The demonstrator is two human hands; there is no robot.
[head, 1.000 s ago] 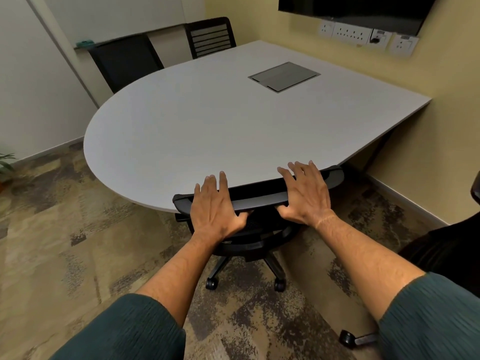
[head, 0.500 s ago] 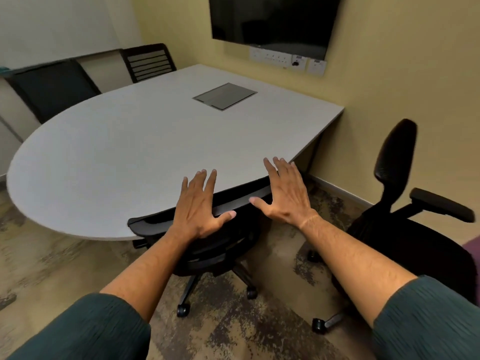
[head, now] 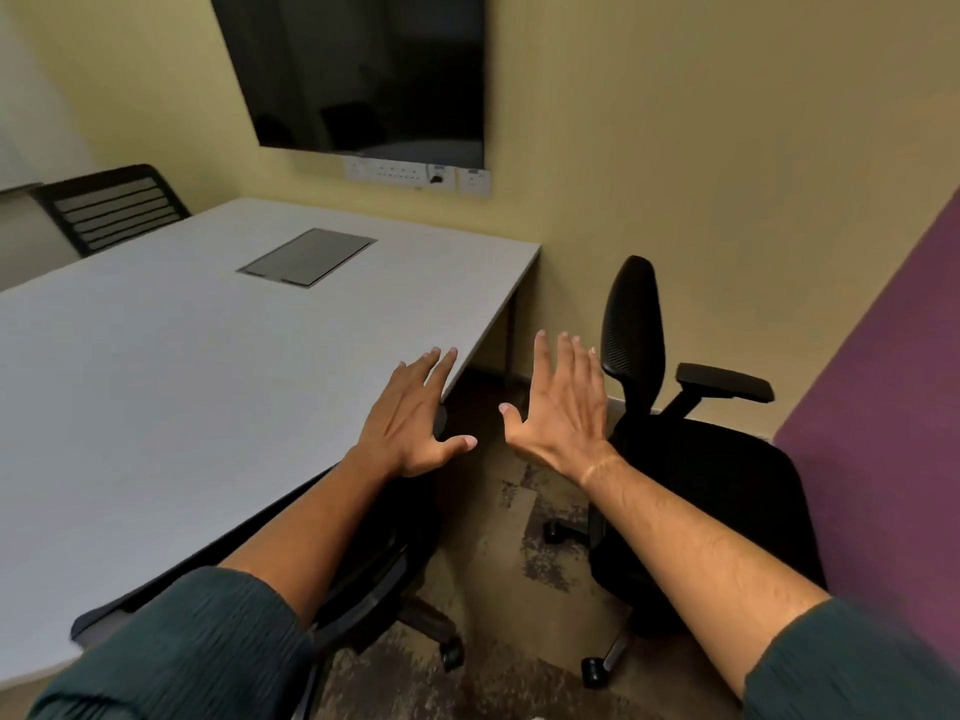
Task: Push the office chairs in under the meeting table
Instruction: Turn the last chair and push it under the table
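The white meeting table [head: 171,387] fills the left half of the view. One black office chair [head: 374,558] is tucked under its near edge, below my left forearm. My left hand [head: 415,418] hovers open over the table's right edge, holding nothing. My right hand [head: 563,407] is raised open with fingers spread, in the gap between the table and a second black office chair [head: 691,475]. That chair stands away from the table by the yellow wall, its backrest and one armrest showing.
A third chair [head: 111,205] with a slatted back stands at the table's far side. A dark cable hatch [head: 306,257] is set in the tabletop. A black screen [head: 358,70] and sockets hang on the yellow wall. A purple wall [head: 893,407] bounds the right.
Both hands have lifted off the backrest of the tucked chair and opened in the air. The view has swung right, bringing the second chair by the wall nearer the middle.
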